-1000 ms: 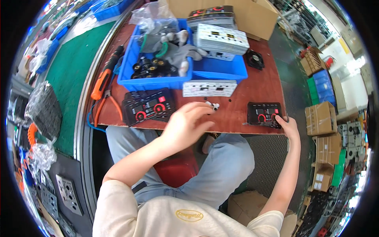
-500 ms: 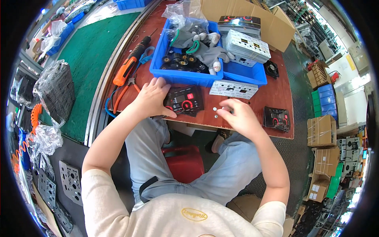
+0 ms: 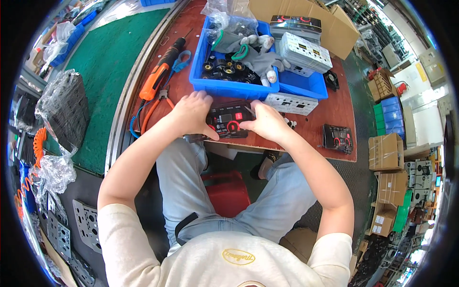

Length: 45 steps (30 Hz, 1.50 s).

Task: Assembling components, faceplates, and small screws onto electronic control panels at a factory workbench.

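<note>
Both hands, left hand [image 3: 191, 115] and right hand [image 3: 267, 123], close their fingers on a black control panel [image 3: 228, 124] lying at the tabletop [image 3: 330, 107] front edge; it looks rigid, light, best gripped by its side edges.

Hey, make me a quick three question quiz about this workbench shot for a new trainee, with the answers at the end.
1. True or false: both the left hand and the right hand are on the black control panel at the front edge of the table.
2. Multiple choice: the orange-handled electric screwdriver lies (A) inside the blue bin, (B) on the table left of the blue bin, (C) on the person's lap.
3. Fill in: a second black control panel lies on the table to the person's ____.

Key: 1 true; 2 B; 3 right.
</note>
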Motion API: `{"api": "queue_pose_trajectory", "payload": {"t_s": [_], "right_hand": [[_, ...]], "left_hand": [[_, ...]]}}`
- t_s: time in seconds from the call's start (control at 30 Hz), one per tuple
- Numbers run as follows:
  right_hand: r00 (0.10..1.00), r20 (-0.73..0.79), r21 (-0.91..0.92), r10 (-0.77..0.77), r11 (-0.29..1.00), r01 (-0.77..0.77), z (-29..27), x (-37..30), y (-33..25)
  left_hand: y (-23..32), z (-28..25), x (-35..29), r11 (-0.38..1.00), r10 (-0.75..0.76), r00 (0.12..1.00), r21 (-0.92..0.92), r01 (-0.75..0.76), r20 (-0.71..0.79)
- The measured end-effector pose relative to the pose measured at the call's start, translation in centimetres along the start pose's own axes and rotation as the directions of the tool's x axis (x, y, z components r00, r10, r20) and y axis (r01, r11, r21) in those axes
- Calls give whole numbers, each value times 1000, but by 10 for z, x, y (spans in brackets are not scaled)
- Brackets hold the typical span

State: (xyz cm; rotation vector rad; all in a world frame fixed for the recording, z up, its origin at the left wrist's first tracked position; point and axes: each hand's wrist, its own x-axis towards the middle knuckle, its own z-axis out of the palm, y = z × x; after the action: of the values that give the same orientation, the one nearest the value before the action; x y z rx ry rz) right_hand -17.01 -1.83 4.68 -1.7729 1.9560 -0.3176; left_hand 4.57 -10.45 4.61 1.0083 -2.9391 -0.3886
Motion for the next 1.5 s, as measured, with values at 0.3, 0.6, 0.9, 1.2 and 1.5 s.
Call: {"api": "queue_pose_trajectory", "payload": {"t_s": [0.3,0.6,0.9,1.2,1.5], "right_hand": [[998,62,366,2,930,-25,24,18,23],[992,15,97,125,987,-126,19,11,6],[981,148,-28,126,992,-123,4,12,-15],[984,145,-122,106,989,-89,2,10,-11],[988,150,-119,47,992,-29,6,12,-19]], "left_hand": [[-6,5,1,1000,-1,1000,-31,1,-13],[15,-9,1,992,-128,984,33,125,123],[28,26,-42,978,-199,972,-85,189,-127],[43,54,-113,683,-644,586,-715,150,-492],[37,84,-100,-379,-566,780,-924,44,269]]}}
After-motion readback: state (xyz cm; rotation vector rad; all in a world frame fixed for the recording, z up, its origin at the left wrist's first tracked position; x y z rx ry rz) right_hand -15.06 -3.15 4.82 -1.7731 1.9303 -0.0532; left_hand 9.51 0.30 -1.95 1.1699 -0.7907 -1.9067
